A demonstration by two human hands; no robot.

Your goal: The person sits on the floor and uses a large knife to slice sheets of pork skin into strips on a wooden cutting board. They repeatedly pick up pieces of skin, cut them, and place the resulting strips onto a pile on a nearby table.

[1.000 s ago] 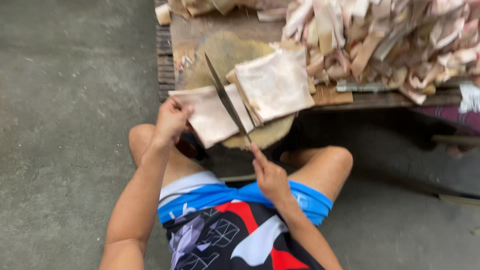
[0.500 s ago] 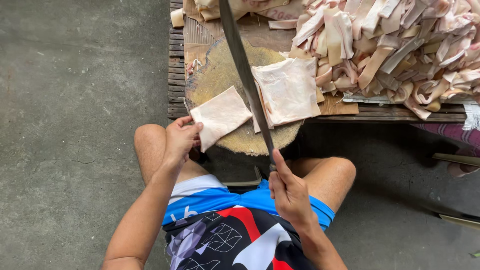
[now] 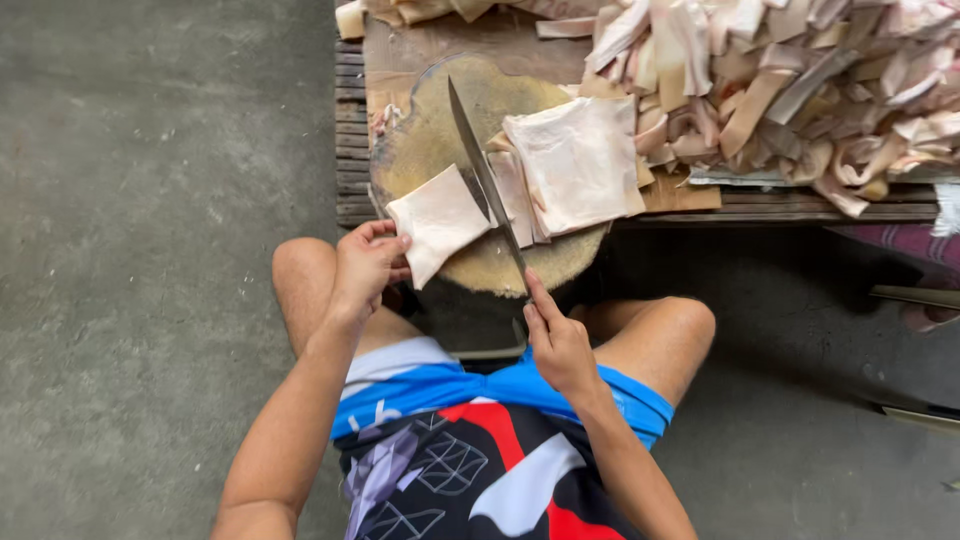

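Head view: long knife [image 3: 484, 185], raised half second ago, now lying across round chopping block [image 3: 440, 140]; right hand [image 3: 556, 345] gripping handle. Left hand [image 3: 366, 262] pinching cut skin piece [image 3: 437, 220] at block's near-left edge, separating it from stack [image 3: 575, 165].

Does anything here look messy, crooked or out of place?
Mostly the heap of cut strips, tumbling loosely across the wooden pallet, some overhanging its near edge. The round chopping block also juts past that edge toward the knees.
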